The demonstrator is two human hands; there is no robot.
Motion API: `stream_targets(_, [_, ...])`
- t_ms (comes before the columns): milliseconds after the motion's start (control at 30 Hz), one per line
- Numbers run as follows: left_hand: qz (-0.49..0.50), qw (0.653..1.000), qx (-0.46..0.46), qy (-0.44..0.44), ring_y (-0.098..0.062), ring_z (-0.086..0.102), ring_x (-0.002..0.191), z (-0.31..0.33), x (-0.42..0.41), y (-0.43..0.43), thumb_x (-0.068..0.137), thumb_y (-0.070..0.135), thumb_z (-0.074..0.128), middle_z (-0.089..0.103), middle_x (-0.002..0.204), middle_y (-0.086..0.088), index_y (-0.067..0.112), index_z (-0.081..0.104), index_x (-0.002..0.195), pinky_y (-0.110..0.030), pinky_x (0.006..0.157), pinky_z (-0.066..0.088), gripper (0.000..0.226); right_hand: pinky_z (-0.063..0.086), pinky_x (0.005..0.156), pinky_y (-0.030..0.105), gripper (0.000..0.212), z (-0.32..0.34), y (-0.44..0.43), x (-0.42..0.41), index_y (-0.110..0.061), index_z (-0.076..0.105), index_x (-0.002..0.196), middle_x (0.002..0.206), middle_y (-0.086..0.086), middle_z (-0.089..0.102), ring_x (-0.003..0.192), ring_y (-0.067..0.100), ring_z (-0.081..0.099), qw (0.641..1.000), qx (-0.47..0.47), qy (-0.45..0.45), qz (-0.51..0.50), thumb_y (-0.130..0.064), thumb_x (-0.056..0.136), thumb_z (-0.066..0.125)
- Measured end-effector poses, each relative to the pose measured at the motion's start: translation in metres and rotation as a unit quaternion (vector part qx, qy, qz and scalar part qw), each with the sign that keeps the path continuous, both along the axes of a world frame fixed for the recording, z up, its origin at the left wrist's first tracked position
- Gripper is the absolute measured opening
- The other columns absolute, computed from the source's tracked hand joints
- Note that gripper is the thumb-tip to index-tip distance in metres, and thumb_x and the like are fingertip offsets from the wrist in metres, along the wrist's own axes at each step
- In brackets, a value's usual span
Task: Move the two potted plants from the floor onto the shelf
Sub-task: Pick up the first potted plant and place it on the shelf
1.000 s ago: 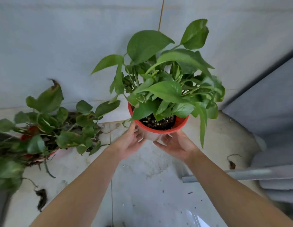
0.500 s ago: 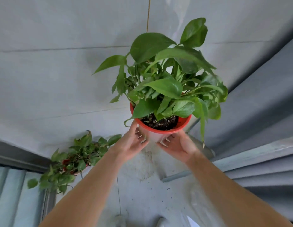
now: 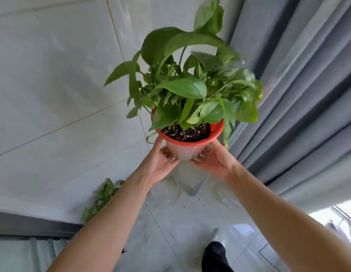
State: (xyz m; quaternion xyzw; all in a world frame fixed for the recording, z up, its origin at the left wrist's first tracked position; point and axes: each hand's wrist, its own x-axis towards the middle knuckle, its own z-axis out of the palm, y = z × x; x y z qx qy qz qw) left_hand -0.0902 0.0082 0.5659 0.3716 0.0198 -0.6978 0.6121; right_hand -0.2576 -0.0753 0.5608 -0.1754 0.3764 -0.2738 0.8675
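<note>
A leafy green potted plant in a red-rimmed pot (image 3: 187, 149) is held up in the air, well above the floor. My left hand (image 3: 158, 162) grips the pot's left side and my right hand (image 3: 214, 160) grips its right side, both under the rim. The second potted plant (image 3: 103, 197) stands far below on the floor against the wall, partly hidden behind my left forearm. No shelf is in view.
A grey tiled wall (image 3: 52, 95) fills the left. Grey curtains (image 3: 308, 95) hang on the right, close to the raised leaves. Below lie pale floor tiles (image 3: 180, 222) with scattered soil, and my foot (image 3: 215, 250) in a dark trouser leg.
Both hands have lifted the pot higher and to the right, toward the curtains. The floor and the second plant have dropped further away as my view rose.
</note>
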Motion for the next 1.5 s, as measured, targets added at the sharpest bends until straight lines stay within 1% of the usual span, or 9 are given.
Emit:
stream_targets(133, [-0.077,0.997,-0.001,0.001,-0.024,0.047,0.134,0.023,-0.048,0.019,0.069,0.048,0.073,0.053,0.142,-0.014,-0.003,0.042,0.140,-0.038,0.114,0.037,0.092,0.058,0.082,0.034,0.034,0.026,0.046,-0.060,-0.012,0.075,0.096,0.101,0.005,0.071,0.093,0.018,0.070,0.998,-0.021,0.014,-0.056,-0.037,0.094,0.052])
stream_targets(233, [-0.169,0.985,-0.005,-0.014,-0.024,0.049,0.132,0.040,-0.098,0.028,0.057,0.044,0.086,0.058,0.136,-0.014,-0.001,0.050,0.132,-0.037,0.109,0.042,0.095,0.050,0.093,0.031,0.049,0.043,0.082,-0.120,-0.011,0.080,0.082,0.091,0.001,0.076,0.088,0.015,0.069,0.993,-0.033,0.028,-0.109,-0.045,0.094,0.047])
stream_targets(333, [-0.242,0.970,-0.012,-0.027,-0.021,0.053,0.125,0.046,-0.152,0.034,0.059,0.032,0.088,0.061,0.131,-0.012,0.001,0.054,0.130,-0.035,0.099,0.050,0.085,0.029,0.114,0.031,0.039,0.055,0.118,-0.176,-0.005,0.067,0.106,0.106,0.003,0.062,0.105,0.017,0.056,0.982,0.002,-0.004,-0.189,-0.037,0.085,0.064])
stream_targets(433, [-0.302,0.953,-0.012,-0.024,-0.019,0.050,0.104,0.047,-0.212,0.043,0.079,0.035,0.074,0.058,0.100,-0.008,0.008,0.063,0.107,-0.034,0.101,0.045,0.041,0.016,0.121,0.035,0.083,0.063,0.157,-0.232,-0.010,0.044,0.141,0.121,0.005,0.046,0.119,0.019,0.039,0.959,0.019,-0.031,-0.281,-0.027,0.067,0.079])
stream_targets(600, [-0.395,0.917,-0.014,-0.046,-0.023,0.052,0.098,0.057,-0.318,0.068,0.065,0.044,0.076,0.060,0.097,-0.010,0.002,0.060,0.109,-0.036,0.095,0.044,0.064,0.040,0.097,0.025,0.034,0.076,0.219,-0.327,-0.007,0.056,0.111,0.106,0.005,0.056,0.100,0.017,0.053,0.919,0.054,-0.005,-0.389,-0.036,0.095,0.048])
stream_targets(733, [-0.473,0.881,-0.024,-0.025,-0.019,0.053,0.094,0.073,-0.423,0.105,0.057,0.051,0.079,0.053,0.092,-0.008,0.000,0.052,0.112,-0.033,0.091,0.049,0.079,0.052,0.068,0.026,0.034,0.090,0.284,-0.417,-0.006,0.058,0.097,0.086,0.005,0.065,0.078,0.015,0.060,0.883,0.042,-0.018,-0.466,-0.038,0.095,0.049])
stream_targets(900, [-0.575,0.818,-0.022,0.010,-0.029,0.059,0.116,0.083,-0.556,0.158,0.066,0.051,0.071,0.058,0.126,-0.019,0.000,0.046,0.127,-0.038,0.091,0.057,0.083,0.056,0.070,0.026,0.045,0.101,0.369,-0.533,-0.004,0.058,0.112,0.089,0.007,0.069,0.083,0.016,0.062,0.846,-0.002,-0.007,-0.533,-0.044,0.094,0.049])
stream_targets(1267, [-0.734,0.677,-0.039,0.022,-0.029,0.057,0.124,0.107,-0.813,0.273,0.070,0.049,0.074,0.059,0.132,-0.022,-0.005,0.049,0.121,-0.039,0.106,0.046,0.079,0.044,0.101,0.034,0.074,0.118,0.531,-0.720,-0.003,0.051,0.127,0.115,0.009,0.056,0.116,0.019,0.047,0.723,-0.035,0.007,-0.690,-0.047,0.070,0.071])
stream_targets(1500, [-0.820,0.568,-0.067,0.020,-0.025,0.058,0.113,0.132,-0.994,0.344,0.065,0.051,0.072,0.059,0.119,-0.014,-0.007,0.049,0.125,-0.036,0.093,0.054,0.086,0.057,0.076,0.033,0.061,0.142,0.615,-0.849,-0.003,0.058,0.114,0.085,0.006,0.066,0.083,0.016,0.060,0.618,-0.052,0.043,-0.783,-0.056,0.082,0.060])
